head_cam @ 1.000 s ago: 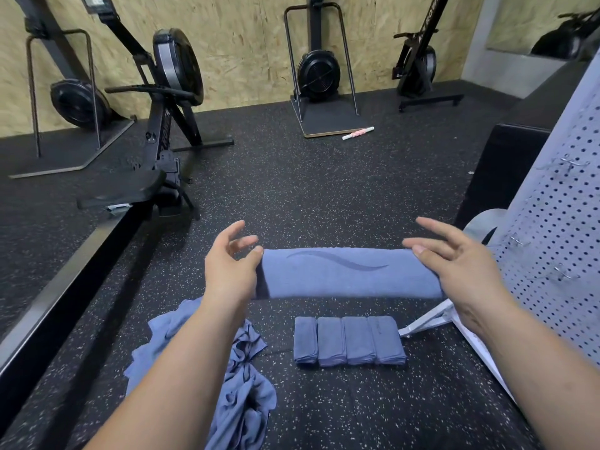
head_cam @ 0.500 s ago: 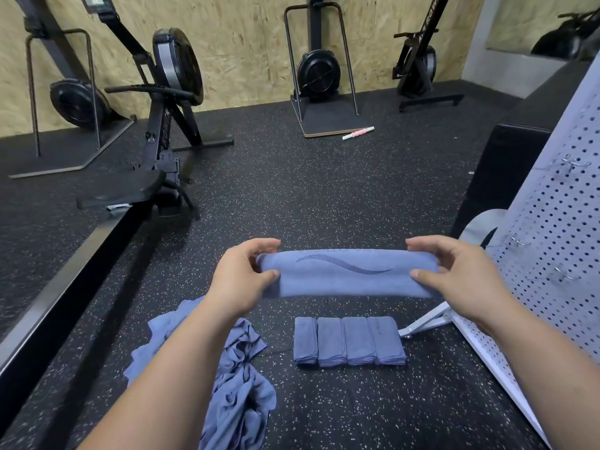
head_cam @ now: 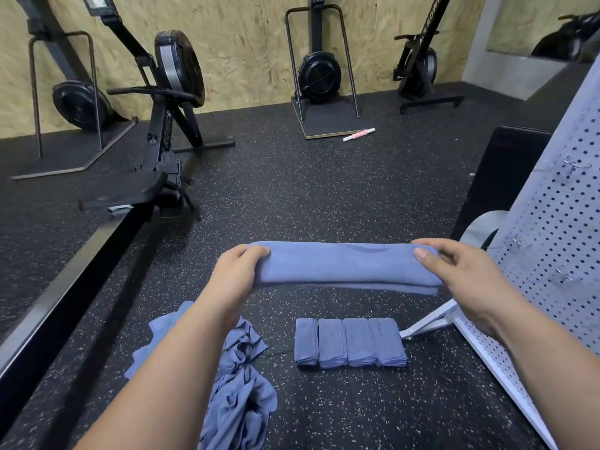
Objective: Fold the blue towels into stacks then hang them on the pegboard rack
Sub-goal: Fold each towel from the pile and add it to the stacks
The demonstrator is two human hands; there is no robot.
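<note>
A long folded blue towel [head_cam: 344, 266] is held level in the air in front of me. My left hand [head_cam: 235, 274] grips its left end and my right hand [head_cam: 454, 271] grips its right end, thumbs on top. Below it, several folded blue towels [head_cam: 350, 342] lie side by side in a row on the black speckled floor. A crumpled heap of unfolded blue towels [head_cam: 237, 384] lies to the left of the row, partly behind my left forearm. The white pegboard rack [head_cam: 552, 228] with small metal hooks leans at the right.
A rowing machine [head_cam: 162, 131] and its long rail [head_cam: 65, 284] run along the left. Other black exercise machines [head_cam: 319, 73] stand against the plywood wall. A pink and white roller [head_cam: 358, 135] lies on the floor. A black box [head_cam: 500, 177] sits behind the rack.
Both hands went from open beside the towel's ends to gripping them. The towel has been folded over toward me, and its wave mark now sits near the top edge.
</note>
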